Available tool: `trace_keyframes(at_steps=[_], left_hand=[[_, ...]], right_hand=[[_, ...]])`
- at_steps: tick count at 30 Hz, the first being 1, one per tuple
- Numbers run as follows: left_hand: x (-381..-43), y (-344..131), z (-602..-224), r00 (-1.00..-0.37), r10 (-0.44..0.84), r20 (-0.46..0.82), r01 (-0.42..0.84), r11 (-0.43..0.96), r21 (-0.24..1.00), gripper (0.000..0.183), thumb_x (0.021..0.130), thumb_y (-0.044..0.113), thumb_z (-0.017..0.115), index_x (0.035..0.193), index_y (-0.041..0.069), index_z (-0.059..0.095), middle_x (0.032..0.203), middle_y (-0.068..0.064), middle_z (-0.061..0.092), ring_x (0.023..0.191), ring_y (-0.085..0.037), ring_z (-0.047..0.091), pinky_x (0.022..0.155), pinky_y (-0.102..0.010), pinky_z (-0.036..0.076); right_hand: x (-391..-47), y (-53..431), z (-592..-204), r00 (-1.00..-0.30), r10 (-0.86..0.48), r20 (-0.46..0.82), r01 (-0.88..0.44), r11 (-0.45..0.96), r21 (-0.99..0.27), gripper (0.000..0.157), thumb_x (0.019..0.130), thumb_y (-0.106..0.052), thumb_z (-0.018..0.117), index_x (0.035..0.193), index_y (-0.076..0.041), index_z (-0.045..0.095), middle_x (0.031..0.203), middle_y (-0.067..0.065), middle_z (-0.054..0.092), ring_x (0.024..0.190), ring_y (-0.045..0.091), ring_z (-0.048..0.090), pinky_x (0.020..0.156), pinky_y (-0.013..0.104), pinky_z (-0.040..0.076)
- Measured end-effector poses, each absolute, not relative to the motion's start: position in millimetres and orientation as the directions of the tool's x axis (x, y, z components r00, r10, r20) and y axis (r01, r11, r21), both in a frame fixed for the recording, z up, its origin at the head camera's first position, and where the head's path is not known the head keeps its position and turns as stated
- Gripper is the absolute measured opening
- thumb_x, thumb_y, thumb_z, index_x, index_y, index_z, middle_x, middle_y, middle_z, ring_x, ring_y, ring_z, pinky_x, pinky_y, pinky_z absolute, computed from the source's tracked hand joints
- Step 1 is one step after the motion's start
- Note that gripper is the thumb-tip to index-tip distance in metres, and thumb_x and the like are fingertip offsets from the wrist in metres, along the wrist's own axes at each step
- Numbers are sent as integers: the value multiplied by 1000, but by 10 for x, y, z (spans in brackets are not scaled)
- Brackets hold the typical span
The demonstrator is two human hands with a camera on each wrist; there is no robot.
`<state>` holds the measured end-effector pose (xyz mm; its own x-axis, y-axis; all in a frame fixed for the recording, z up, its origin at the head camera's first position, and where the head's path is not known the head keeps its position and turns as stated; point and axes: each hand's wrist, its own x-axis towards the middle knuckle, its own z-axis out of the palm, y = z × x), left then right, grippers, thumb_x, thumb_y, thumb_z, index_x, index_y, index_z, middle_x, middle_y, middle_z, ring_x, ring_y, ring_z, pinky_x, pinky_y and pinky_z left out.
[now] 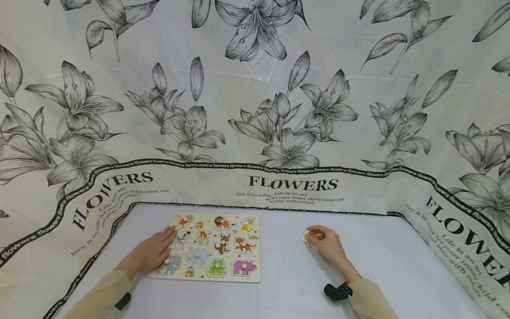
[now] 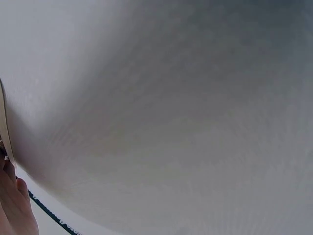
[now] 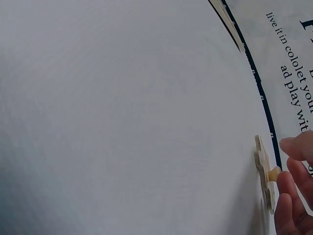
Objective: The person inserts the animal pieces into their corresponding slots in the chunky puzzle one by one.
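Observation:
A wooden animal puzzle board (image 1: 256, 248) lies on the table left of centre. My left hand (image 1: 153, 249) rests on its left edge with extended fingers, partly over the elephant; in the left wrist view that hand (image 2: 15, 205) shows at the lower left corner beside the board's edge. My right hand (image 1: 324, 243) is over a small puzzle piece (image 1: 305, 238) to the board's right. Seen from the right wrist, the piece (image 3: 264, 176) has a pale knob (image 3: 274, 174). The fingers (image 3: 288, 200) are right at this knob, with thumb and fingers spread apart around it.
Knobs show on the frog (image 1: 216, 267), purple hippo (image 1: 244, 267), grey elephant (image 1: 169, 266) and blue animal (image 1: 197, 255) on the board. A white cloth (image 1: 287, 292) covers the table. Behind it hangs a flower-printed curtain (image 1: 279, 110) with a lettered border.

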<state>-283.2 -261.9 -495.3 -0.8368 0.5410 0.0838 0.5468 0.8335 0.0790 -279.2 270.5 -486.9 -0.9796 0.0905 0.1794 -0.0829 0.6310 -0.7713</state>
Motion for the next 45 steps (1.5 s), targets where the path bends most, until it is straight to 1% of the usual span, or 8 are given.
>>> trace_keyframes(at_steps=[3, 13, 17, 25, 29, 33, 39, 45], left_hand=[[-2821, -2626, -4940, -837, 540, 86, 546, 835, 73, 52, 100, 25, 44, 142, -5, 40, 151, -23, 37, 139, -40, 36, 113, -51, 35], [-2820, -2621, -4934, -840, 538, 75, 543, 836, 79, 53, 100, 25, 44, 143, -5, 39, 152, -22, 36, 140, -40, 34, 114, -50, 34], [-2823, -2626, -4953, -839, 538, 78, 544, 836, 78, 53, 100, 25, 44, 143, -5, 39, 152, -22, 36, 140, -39, 35, 114, -49, 34], [-2821, -2625, -4945, -839, 538, 77, 544, 835, 81, 53, 100, 25, 44, 143, -5, 39, 152, -22, 36, 140, -39, 35, 113, -49, 35], [-2824, -2620, -4940, -839, 539, 71, 544, 835, 81, 53, 100, 25, 43, 144, -5, 38, 152, -22, 35, 140, -40, 34, 114, -50, 34], [-2824, -2618, -4937, -839, 539, 72, 543, 835, 84, 53, 100, 25, 44, 144, -5, 39, 152, -22, 35, 140, -40, 34, 114, -50, 34], [-2820, -2616, -4935, -841, 536, 74, 541, 836, 88, 53, 100, 26, 44, 144, -4, 39, 152, -22, 35, 140, -40, 34, 113, -50, 34], [-2830, -2624, -4959, -836, 541, 88, 547, 833, 82, 53, 100, 26, 44, 143, -5, 40, 151, -22, 36, 139, -40, 35, 113, -50, 35]], right_hand=[[-2788, 2733, -4882, -981, 95, 171, -71, 643, -762, 29, 82, -6, 73, 110, 0, 68, 101, 17, 71, 78, 15, 65, 59, 18, 50], [-2850, 2805, -4944, -975, 166, 149, 10, 700, -714, 32, 81, -16, 75, 109, -2, 70, 98, 14, 72, 81, 18, 65, 67, 25, 49], [-2852, 2796, -4946, -973, 186, 136, 39, 715, -698, 31, 81, -18, 75, 107, -1, 70, 94, 12, 72, 82, 20, 65, 66, 25, 49], [-2852, 2773, -4925, -972, 201, 121, 62, 718, -693, 29, 80, -16, 75, 103, 2, 71, 86, 9, 71, 75, 15, 64, 63, 24, 46], [-2852, 2760, -4915, -970, 210, 120, 71, 721, -689, 29, 80, -17, 74, 101, 3, 71, 82, 9, 71, 73, 15, 64, 62, 24, 45], [-2853, 2752, -4926, -969, 218, 117, 83, 729, -679, 28, 81, -19, 74, 100, 2, 72, 84, 10, 73, 77, 19, 66, 64, 27, 47], [-2864, 2753, -4937, -969, 205, 134, 64, 742, -667, 26, 82, -20, 74, 97, 1, 73, 89, 15, 74, 83, 27, 69, 69, 35, 51], [-2858, 2755, -4951, -967, 208, 150, 60, 752, -657, 25, 82, -19, 74, 97, 0, 74, 91, 15, 74, 86, 29, 69, 72, 38, 52]])
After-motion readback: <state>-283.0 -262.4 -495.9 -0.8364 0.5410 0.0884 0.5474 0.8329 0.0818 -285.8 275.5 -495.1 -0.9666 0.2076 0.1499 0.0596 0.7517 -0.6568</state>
